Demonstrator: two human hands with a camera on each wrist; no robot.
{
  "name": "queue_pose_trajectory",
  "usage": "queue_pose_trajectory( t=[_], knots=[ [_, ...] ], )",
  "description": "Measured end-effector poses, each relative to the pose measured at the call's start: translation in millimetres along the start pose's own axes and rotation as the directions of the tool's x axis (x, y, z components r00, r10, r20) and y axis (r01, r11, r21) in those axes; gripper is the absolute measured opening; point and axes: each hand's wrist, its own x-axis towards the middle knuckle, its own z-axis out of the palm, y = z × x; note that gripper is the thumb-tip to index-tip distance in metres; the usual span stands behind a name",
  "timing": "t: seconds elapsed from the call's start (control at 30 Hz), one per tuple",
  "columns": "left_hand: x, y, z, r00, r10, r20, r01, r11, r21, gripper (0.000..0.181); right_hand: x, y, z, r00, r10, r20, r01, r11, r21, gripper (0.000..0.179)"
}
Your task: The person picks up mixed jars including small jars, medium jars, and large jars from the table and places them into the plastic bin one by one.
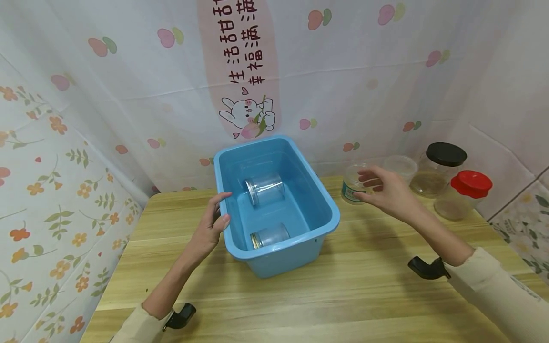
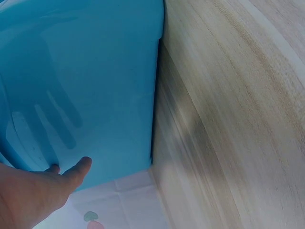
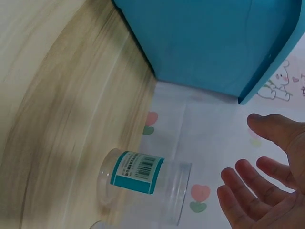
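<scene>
My left hand (image 1: pixel 208 227) is at the left rim of a light blue plastic tub (image 1: pixel 328 212), thumb and forefinger spread at the edge. In the left wrist view this hand (image 2: pixel 40 191) shows beside the tub's smooth outer wall (image 2: pixel 109 86). Inside the tub, two clear jars lie on their sides, one farther back (image 1: pixel 268 187) and one near the front (image 1: pixel 274 235). My right hand (image 1: pixel 388 194) hovers with parted, slightly bent fingers beside an upright clear jar (image 1: pixel 352 183). That jar has a teal and white label (image 3: pixel 137 172); a gap separates it from my fingers in the right wrist view.
Behind my right hand stand a clear container (image 1: pixel 401 164), a jar with a black lid (image 1: pixel 443 155) and a jar with a red lid (image 1: pixel 472 183). A wood-grain table (image 1: pixel 343 300) bears everything. Printed cloth (image 1: pixel 171 95) hangs behind and at the sides.
</scene>
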Motion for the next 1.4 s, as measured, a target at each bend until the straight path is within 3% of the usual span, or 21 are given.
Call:
queue_pose_trajectory(
  t=[0.63, 1.13, 1.4],
  knots=[
    [-0.2, 1.4, 1.0, 1.0, 0.0, 0.0, 0.0, 1.0, -0.003, 0.052, -11.1, 25.0, -7.8, 0.996, 0.079, -0.041, -0.079, 0.997, 0.014, 0.056],
    [0.3, 0.1, 1.0, 1.0, -0.002, -0.002, 0.002, 1.0, 0.001, 0.052, -15.6, 38.7, -0.3, 0.979, 0.201, -0.03, -0.201, 0.98, -0.002, 0.083],
    [0.0, -0.1, 0.9, 1.0, -0.004, 0.001, 0.004, 1.0, -0.004, 0.052, -15.7, 38.9, 8.5, 0.973, 0.223, -0.053, -0.224, 0.975, -0.01, 0.098]
  ],
)
